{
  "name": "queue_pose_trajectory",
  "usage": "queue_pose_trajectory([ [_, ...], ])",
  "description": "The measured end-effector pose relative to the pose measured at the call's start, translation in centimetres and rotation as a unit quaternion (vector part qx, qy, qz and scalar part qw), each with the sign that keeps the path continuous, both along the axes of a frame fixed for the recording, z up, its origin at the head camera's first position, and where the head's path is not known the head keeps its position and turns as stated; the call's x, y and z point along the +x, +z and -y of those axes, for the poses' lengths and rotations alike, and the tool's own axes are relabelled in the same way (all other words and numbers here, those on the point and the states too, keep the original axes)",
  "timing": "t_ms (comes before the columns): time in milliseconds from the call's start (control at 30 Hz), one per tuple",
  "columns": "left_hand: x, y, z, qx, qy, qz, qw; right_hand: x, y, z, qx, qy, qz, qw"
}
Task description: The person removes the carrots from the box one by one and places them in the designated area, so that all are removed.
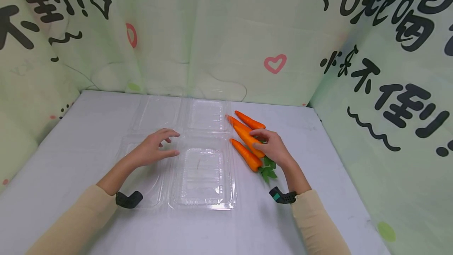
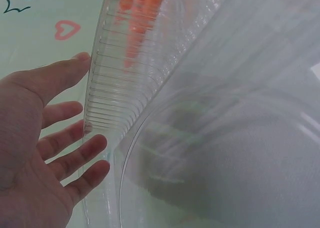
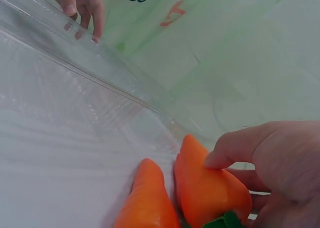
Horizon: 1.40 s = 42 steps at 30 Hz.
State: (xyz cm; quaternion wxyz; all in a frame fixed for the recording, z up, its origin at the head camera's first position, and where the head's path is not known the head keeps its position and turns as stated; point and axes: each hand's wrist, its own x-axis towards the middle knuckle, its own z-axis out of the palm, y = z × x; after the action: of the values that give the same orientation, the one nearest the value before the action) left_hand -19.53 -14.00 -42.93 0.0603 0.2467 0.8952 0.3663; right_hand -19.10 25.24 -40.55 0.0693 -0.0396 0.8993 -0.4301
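Note:
Several orange carrots with green leafy tops lie at the right of the clear plastic containers. My right hand (image 1: pixel 270 145) holds the middle carrot (image 1: pixel 246 139) near its top end, thumb on one side and fingers around the other; the thumb on its orange skin shows in the right wrist view. Nearer me is another carrot (image 1: pixel 247 156), and a further carrot (image 1: pixel 250 120) lies beyond the hand. My left hand (image 1: pixel 155 146) hovers over the clear plastic container (image 1: pixel 201 207), fingers spread and holding nothing. In the left wrist view its fingertips are close to the ribbed plastic wall (image 2: pixel 107 88); contact is unclear.
A second clear container (image 1: pixel 155 202) lies at the left, partly under my left forearm. Transparent lids (image 1: pixel 209 115) stand toward the back. The white table (image 1: pixel 70 141) meets a printed green curtain (image 1: pixel 219 30) behind and at both sides.

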Motion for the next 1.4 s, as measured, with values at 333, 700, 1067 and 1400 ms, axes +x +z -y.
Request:
queue_pose_trajectory([
  [333,0.0,-0.2,0.0,-0.004,0.004,0.007,1.0,-0.3,-0.8,0.2,0.024,-0.008,-0.002,1.0],
  [700,0.0,-0.1,0.1,-0.005,0.002,0.009,0.9999,-0.6,-1.6,0.1,0.027,-0.006,-0.015,0.999],
  [1067,0.0,-0.1,0.1,-0.002,0.004,0.005,1.0,-0.9,-2.4,-0.1,0.028,-0.003,-0.019,0.999],
  [1400,-0.1,-0.3,0.1,-0.007,0.006,0.001,1.0,-0.8,-2.5,0.0,0.013,-0.006,-0.003,1.0],
])
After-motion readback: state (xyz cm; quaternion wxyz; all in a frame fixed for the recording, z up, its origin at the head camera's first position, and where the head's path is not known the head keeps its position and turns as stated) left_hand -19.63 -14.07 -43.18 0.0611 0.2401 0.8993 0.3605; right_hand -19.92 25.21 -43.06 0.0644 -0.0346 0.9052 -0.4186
